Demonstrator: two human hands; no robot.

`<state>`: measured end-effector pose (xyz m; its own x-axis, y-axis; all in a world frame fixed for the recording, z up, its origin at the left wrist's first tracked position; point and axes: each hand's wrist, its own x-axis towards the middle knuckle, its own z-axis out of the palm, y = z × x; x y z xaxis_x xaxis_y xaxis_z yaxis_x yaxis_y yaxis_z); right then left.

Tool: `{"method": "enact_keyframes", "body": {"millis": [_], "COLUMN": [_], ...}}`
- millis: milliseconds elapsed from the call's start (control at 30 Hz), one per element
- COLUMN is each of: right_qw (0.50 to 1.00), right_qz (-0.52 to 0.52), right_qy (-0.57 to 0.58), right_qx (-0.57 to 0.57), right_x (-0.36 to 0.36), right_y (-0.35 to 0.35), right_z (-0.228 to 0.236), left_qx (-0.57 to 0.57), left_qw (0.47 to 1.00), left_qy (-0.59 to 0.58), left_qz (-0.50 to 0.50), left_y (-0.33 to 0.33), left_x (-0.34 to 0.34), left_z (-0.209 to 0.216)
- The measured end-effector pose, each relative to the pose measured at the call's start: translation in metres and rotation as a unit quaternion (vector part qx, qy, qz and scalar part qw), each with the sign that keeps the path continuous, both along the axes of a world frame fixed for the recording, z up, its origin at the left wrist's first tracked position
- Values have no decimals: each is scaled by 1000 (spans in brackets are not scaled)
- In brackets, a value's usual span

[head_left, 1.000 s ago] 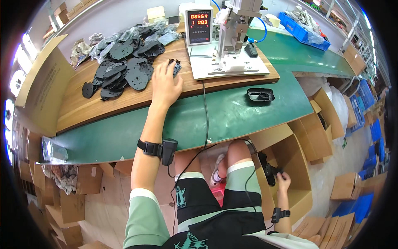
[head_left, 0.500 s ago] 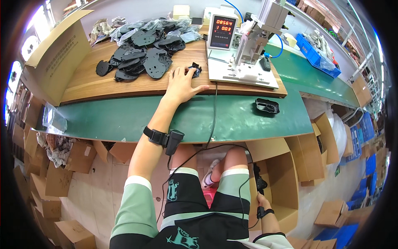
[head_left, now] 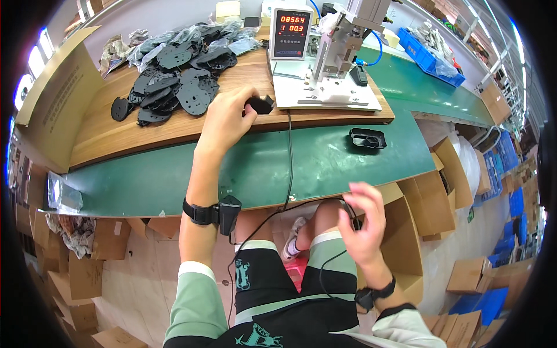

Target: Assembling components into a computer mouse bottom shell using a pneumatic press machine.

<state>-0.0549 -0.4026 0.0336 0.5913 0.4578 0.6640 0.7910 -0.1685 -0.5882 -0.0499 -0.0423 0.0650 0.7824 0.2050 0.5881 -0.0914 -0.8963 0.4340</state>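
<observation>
My left hand [head_left: 226, 120] is closed at the wooden board's front edge, thumb and fingers pinching a small black plastic part [head_left: 263, 105]. Its exact shape is partly covered by the fingers. Over the open cardboard box at my right, my right hand [head_left: 365, 229] is raised with fingers apart and nothing in them, slightly blurred. Flat black plastic plates [head_left: 196, 93] lie heaped beyond my left hand. Right of that hand stands a bench press [head_left: 333, 69] on a white base, with a counter display [head_left: 290, 35]. A black hollow plastic housing [head_left: 368, 138] rests on the green bench.
An open cardboard box [head_left: 397, 238] stands below the bench edge at my right. A tall carton [head_left: 58, 98] borders the wooden board [head_left: 125, 134] at left. A black cable [head_left: 289, 162] crosses the green bench top [head_left: 243, 180]. A blue crate [head_left: 426, 56] sits far right.
My right hand has risen from the cardboard box, without the black part it was at. My left hand has gone from reaching over the small black part to pinching it.
</observation>
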Motion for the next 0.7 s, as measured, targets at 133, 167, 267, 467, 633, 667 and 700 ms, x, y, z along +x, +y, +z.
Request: {"method": "enact_keyframes", "body": {"millis": [133, 167, 267, 467, 633, 667, 700], "right_qw": [998, 998, 997, 988, 985, 992, 997], "right_qz": [38, 19, 26, 114, 95, 65, 48], "right_qy": [12, -37, -29, 103, 132, 94, 47], "right_qx": [-57, -52, -72, -8, -49, -58, -48], "right_x": [34, 46, 84, 107, 115, 116, 118], "right_y": [85, 106, 141, 146, 121, 114, 106], "right_z": [39, 40, 35, 25, 28, 33, 43], "left_qx": [-57, -74, -168, -238, -130, -91, -42], "left_qw": [990, 984, 958, 950, 970, 976, 986], "left_qy": [-70, -69, -62, -13, -114, -153, -156], "left_qz": [-108, -145, -226, -204, -169, -127, -43], "left_y": [-7, -14, -30, -36, -28, -20, -4], "left_x": [3, 6, 9, 7, 14, 15, 15], "left_z": [5, 4, 1, -5, -13, -13, -10]}}
